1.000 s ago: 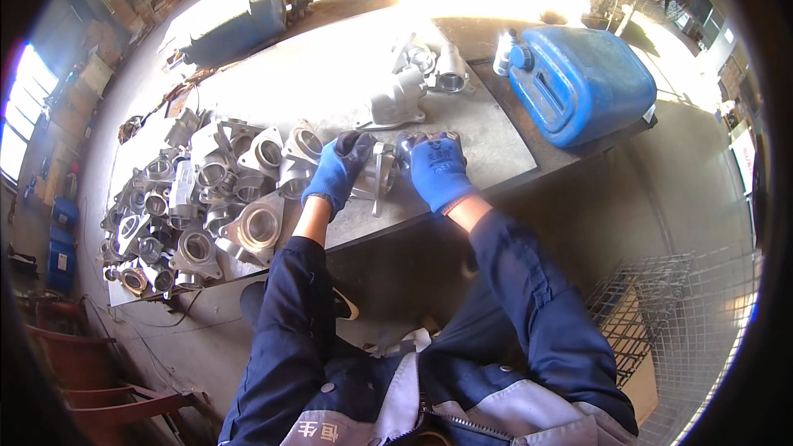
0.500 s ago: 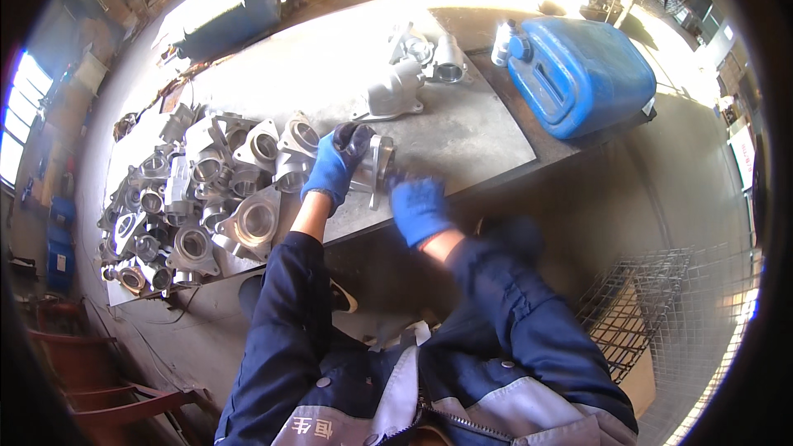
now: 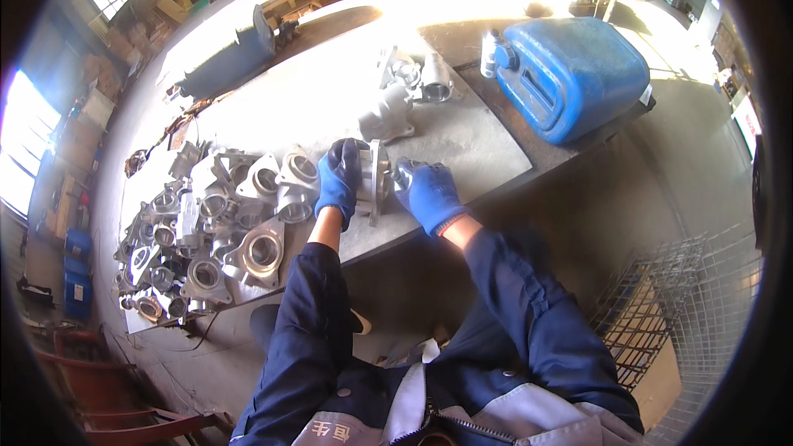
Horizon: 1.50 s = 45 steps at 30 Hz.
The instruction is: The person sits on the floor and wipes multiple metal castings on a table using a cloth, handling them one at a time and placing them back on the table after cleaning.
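Observation:
My left hand (image 3: 339,177), in a blue glove with dark fingers, is closed on a grey metal flanged casting (image 3: 374,190) that stands on the table near its front edge. The flange faces right, toward my other hand. My right hand (image 3: 431,193), also gloved, is closed just beside that flange. Whatever its fingers grip is too small and hidden to name. Left of my hands lies a pile of similar flanged castings (image 3: 263,254) with round openings. A few more castings (image 3: 387,114) stand farther back on the tabletop.
The metal-topped table (image 3: 487,149) slants across the view. A blue jerrycan (image 3: 578,74) and a small white bottle (image 3: 489,54) stand at its right end. A wire mesh basket (image 3: 652,314) is at lower right, a dark red chair (image 3: 107,384) at lower left.
My right hand has settled from a blurred motion and sits closer to the flange. My left hand's grip has shifted on the casting. The whole view has tilted slightly.

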Available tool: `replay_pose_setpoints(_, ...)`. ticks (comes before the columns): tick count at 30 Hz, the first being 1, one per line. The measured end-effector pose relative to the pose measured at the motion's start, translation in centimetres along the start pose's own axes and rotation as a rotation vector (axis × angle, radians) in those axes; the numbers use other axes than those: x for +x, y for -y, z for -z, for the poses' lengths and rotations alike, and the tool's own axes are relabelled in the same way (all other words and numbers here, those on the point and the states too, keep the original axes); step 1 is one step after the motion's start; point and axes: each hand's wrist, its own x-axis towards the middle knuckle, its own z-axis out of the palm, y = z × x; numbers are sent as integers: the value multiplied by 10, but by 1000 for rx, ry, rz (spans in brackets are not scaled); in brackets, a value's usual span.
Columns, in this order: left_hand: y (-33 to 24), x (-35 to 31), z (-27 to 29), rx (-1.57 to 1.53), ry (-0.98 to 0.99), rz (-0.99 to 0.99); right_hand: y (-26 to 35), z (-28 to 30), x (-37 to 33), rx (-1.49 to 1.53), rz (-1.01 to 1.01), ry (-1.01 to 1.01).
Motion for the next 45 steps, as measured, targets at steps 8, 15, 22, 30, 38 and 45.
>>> replay_pose_setpoints(8, -4, 39, -10, 161, 77, 85, -2, -2, 54, -212, -135, 115)
replay_pose_setpoints(15, -2, 57, -20, 282, 83, 165, 12, -14, 48, -206, -204, 152)
replay_pose_setpoints(22, 3, 64, -19, 405, 89, 89, 25, -18, 30, -111, -252, 177)
replay_pose_setpoints(30, 6, 69, -17, 461, 95, 121, 26, -37, -2, -74, -133, 226)
replay_pose_setpoints(38, -7, 65, -19, 504, 120, 178, 46, -53, -31, 10, -244, 217)
replay_pose_setpoints(45, 27, 73, -15, 559, 68, 122, 82, -70, -109, 176, -106, 365)
